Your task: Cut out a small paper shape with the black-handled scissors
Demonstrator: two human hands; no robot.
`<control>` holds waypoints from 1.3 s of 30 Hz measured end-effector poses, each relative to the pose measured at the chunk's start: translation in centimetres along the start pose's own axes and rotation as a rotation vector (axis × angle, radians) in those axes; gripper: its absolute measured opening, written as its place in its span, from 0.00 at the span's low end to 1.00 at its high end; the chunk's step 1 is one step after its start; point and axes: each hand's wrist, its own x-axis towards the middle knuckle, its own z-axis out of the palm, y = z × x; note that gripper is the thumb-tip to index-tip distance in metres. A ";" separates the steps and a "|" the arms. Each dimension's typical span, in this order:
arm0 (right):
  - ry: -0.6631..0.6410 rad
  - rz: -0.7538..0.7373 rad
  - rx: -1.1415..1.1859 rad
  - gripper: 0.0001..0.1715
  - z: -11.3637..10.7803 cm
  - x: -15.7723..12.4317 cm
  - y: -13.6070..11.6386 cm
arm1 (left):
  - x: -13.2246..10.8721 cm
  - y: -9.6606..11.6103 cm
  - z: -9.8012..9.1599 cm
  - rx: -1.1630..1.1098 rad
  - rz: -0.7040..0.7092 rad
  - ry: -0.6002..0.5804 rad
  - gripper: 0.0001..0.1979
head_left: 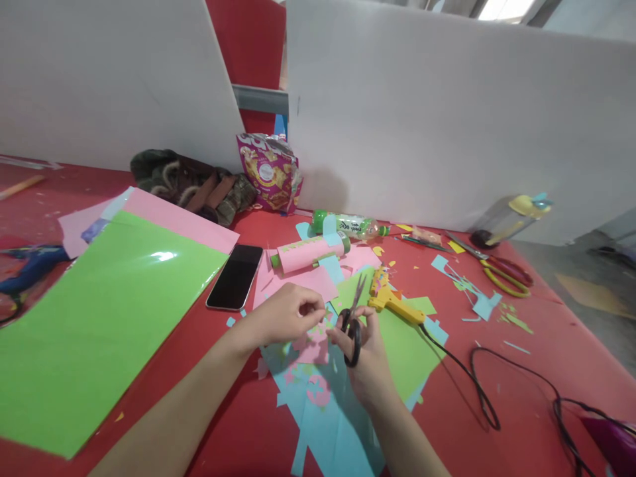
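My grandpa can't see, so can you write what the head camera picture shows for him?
A person's right hand holds black-handled scissors, with the left hand close by, above cut blue, pink and green paper on a red table. A yellow glue gun lies to the right, a phone to the left, and a pink-wrapped tube beyond.

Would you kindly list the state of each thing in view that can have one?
Black-handled metal scissors, in the right hand, blades slightly apart
Black rectangular phone, face up, screen dark
Yellow plastic glue gun, lying down
Green-capped plastic bottle, lying sideways, cap on
Pink paper-covered tube, lying sideways
Magenta foil snack bag, standing upright
Yellow-and-red-handled metal scissors, lying down
Yellow-lidded clear bottle, lid on
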 end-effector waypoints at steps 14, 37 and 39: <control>-0.479 0.107 -0.009 0.30 0.4 -0.8 0.0 | -0.3 0.4 -0.9 -0.152 -0.045 0.265 0.09; -0.494 0.122 -0.028 0.31 0.1 -0.7 -0.1 | -0.7 1.2 -1.1 -0.035 0.005 0.121 0.08; -0.496 0.122 -0.032 0.30 0.1 -0.7 -0.1 | -0.7 1.2 -1.1 -0.026 0.011 0.125 0.08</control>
